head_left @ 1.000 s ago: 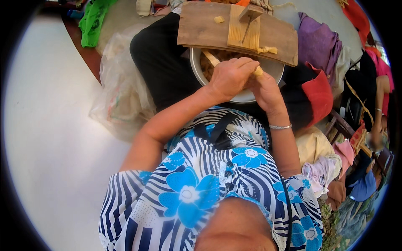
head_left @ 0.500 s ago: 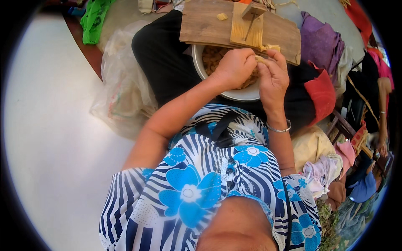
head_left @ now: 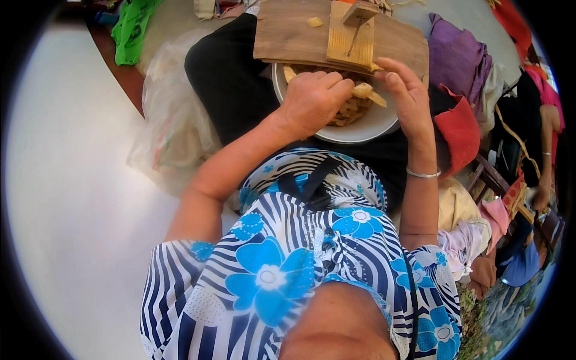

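Observation:
My left hand point(head_left: 317, 103) is closed in a fist above a white metal bowl point(head_left: 377, 128). Pale yellowish strips point(head_left: 362, 90) stick out past its fingers on the right side. Brown and yellowish dried-looking pieces point(head_left: 349, 114) lie in the bowl. To the right, my right hand point(head_left: 410, 99) has thumb and forefinger apart, its fingertips at the near edge of a wooden board point(head_left: 288, 36). A small yellow scrap point(head_left: 374, 67) lies by those fingertips. Fixed on the board is a lighter wooden block point(head_left: 343, 49) with a thin metal rod point(head_left: 355, 37) and a small wooden head.
The bowl rests on my lap over black trousers point(head_left: 219, 78). A small yellow piece point(head_left: 314, 22) lies on the board. Around me are a clear plastic bag point(head_left: 177, 102), a green bag point(head_left: 133, 30), purple cloth point(head_left: 459, 57) and red cloth point(head_left: 459, 132). Another person's arm point(head_left: 547, 150) shows at right.
My hands have parted from working together at the board's edge. The left moved left with the strips; the right moved right and loosened, uncovering more of the bowl.

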Available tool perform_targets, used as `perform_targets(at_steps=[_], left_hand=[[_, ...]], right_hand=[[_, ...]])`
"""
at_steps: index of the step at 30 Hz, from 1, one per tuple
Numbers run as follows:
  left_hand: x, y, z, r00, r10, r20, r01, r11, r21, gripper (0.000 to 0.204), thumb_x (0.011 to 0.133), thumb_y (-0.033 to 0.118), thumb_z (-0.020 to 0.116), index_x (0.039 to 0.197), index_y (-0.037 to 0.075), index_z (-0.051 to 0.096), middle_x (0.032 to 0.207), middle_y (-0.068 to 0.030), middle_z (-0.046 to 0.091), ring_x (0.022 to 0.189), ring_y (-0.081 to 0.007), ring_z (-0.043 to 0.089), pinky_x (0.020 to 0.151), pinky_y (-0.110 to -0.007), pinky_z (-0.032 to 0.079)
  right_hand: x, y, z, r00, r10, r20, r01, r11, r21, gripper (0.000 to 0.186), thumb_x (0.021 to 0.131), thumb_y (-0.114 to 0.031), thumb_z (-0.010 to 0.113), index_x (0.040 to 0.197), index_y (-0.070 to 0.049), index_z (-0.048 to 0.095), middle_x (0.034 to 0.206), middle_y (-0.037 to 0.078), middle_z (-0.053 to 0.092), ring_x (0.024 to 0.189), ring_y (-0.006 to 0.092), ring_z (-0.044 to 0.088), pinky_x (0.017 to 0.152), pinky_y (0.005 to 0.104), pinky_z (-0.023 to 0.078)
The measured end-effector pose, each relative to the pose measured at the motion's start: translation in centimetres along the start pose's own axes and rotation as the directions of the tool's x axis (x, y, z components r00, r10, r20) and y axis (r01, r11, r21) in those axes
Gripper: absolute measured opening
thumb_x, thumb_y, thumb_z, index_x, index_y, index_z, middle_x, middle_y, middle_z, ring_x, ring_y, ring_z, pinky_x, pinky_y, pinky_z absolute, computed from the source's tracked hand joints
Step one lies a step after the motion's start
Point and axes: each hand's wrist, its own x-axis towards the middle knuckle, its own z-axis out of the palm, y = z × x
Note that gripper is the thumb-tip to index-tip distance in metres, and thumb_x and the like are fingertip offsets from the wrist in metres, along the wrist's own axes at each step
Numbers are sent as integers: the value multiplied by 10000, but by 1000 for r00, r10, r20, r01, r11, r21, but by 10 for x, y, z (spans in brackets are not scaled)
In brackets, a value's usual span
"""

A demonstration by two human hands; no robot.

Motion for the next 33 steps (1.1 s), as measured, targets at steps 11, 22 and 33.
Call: perform_targets(at_steps=[11,22,33], left_hand=[[25,-19,-12,832,-331,445,555,521,-649,108,885,130,580,920,28,590,753,9,560,700,-63,505,622,-230,423],[65,-82,-2,849,-341,404,528,541,-654,159,891,131,552,969,1,604,782,3,567,726,-60,513,643,-224,425],[54,-104,19,850,-509,134,526,834,-169,186,871,149,547,962,-3,604,819,-187,630,763,-257,615,716,-367,471]], right_hand=[[16,-2,-13,949,199,243,-230,967,107,131,850,-85,634,948,3,642,784,15,626,640,77,573,611,194,448],[61,15,-7,998,45,-52,-44,999,26,103,856,-116,622,877,-15,637,684,-19,576,587,43,484,533,198,388],[50,33,-9,968,-253,-12,177,709,-682,104,811,-98,593,896,-54,634,851,174,626,824,335,601,694,387,476]])
